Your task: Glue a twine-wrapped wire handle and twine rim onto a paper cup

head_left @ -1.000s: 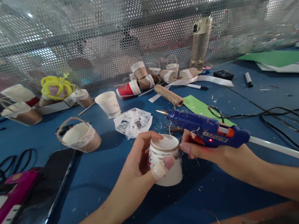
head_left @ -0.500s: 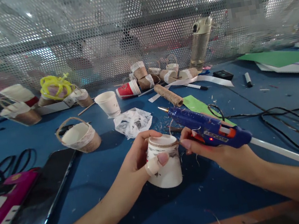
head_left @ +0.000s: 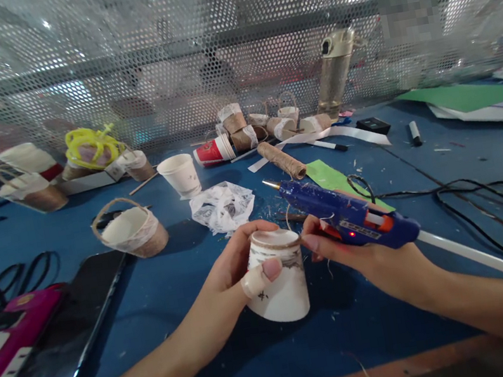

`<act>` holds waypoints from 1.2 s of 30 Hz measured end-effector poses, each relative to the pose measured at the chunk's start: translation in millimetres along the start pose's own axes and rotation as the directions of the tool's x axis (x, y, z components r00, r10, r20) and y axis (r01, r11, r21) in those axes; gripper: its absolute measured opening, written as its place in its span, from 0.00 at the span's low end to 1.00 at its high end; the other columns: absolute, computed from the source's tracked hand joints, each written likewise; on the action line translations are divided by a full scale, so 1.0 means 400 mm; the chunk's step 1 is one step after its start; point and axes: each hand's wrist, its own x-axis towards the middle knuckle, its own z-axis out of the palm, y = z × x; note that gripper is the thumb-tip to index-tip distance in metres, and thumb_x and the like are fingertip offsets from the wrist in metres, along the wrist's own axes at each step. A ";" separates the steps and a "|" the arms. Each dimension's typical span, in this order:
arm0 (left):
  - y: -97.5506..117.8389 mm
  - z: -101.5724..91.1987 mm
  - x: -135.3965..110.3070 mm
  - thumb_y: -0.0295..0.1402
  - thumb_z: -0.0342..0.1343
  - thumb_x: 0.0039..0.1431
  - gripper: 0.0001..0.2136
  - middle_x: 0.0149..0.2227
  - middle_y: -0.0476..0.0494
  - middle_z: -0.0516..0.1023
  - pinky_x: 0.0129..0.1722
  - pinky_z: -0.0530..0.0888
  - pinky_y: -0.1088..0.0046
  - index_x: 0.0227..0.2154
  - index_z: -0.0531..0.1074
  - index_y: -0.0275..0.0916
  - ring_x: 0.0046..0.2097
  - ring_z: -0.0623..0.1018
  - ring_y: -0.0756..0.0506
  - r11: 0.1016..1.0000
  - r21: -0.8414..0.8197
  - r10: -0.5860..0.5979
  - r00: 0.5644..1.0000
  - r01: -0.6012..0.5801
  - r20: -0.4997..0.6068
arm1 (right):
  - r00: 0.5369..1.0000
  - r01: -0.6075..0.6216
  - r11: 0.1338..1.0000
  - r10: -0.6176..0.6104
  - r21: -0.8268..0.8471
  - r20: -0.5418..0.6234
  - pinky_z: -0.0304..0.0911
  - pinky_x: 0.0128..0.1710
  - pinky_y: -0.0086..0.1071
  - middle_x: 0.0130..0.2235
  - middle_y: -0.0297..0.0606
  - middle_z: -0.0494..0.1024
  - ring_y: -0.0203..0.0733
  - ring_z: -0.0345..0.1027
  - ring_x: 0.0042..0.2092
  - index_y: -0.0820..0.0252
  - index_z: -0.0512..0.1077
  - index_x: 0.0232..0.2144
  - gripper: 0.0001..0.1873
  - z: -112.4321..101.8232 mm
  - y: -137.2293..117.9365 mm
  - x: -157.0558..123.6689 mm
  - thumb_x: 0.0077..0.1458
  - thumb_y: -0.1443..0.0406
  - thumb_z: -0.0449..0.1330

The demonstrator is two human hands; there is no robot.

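My left hand [head_left: 232, 278] is wrapped round a white paper cup [head_left: 281, 283] turned upside down, with a band of brown twine near its upper end. A bandage covers the thumb tip. My right hand [head_left: 359, 254] grips a blue hot glue gun [head_left: 347, 214] with an orange trigger and a lit red lamp; its metal nozzle points away to the upper left. The forefinger of that hand presses against the twine at the cup's edge. Both hands hover low over the blue table [head_left: 158, 320].
A twine-handled cup basket [head_left: 129, 229], crumpled plastic [head_left: 222, 206], a plain paper cup [head_left: 179, 175], a twine spool [head_left: 282, 159] and green paper [head_left: 327, 179] lie beyond the hands. A phone [head_left: 64, 336] and pink tool [head_left: 6, 336] sit left. Black cables [head_left: 473, 190] trail right. Perforated metal screen behind.
The cup has tilted so that its wide open end swings toward me and sits a little lower. The glue gun has stayed nearly where it was.
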 end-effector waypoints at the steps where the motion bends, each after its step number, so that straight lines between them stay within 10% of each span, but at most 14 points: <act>1: 0.002 -0.001 0.000 0.39 0.59 0.62 0.18 0.51 0.42 0.76 0.48 0.71 0.64 0.53 0.66 0.47 0.53 0.75 0.37 1.000 0.009 -0.011 1.000 0.011 0.011 | 1.000 0.001 1.000 -0.001 0.001 -0.002 0.71 0.35 0.29 0.27 0.29 0.76 0.35 0.72 0.30 0.56 0.72 0.28 0.07 -0.001 0.001 0.000 0.52 0.62 0.66; 28: 0.023 0.021 -0.007 0.39 0.66 0.54 0.28 0.51 0.43 0.77 0.45 0.74 0.66 0.58 0.66 0.50 0.47 0.78 0.39 0.993 -0.046 -0.109 0.993 0.107 -0.043 | 0.996 -0.046 0.998 0.042 0.051 0.074 0.68 0.33 0.28 0.27 0.27 0.73 0.33 0.69 0.29 0.56 0.69 0.27 0.08 -0.005 -0.008 0.000 0.54 0.65 0.65; 36: 0.029 -0.010 -0.008 0.37 0.64 0.58 0.30 0.52 0.46 0.76 0.50 0.70 0.66 0.61 0.61 0.54 0.50 0.75 0.40 0.991 0.031 -0.134 0.984 0.131 0.117 | 0.984 -0.052 0.993 0.033 0.106 0.172 0.68 0.33 0.26 0.26 0.26 0.72 0.32 0.68 0.30 0.57 0.68 0.26 0.09 -0.014 -0.013 0.001 0.54 0.67 0.65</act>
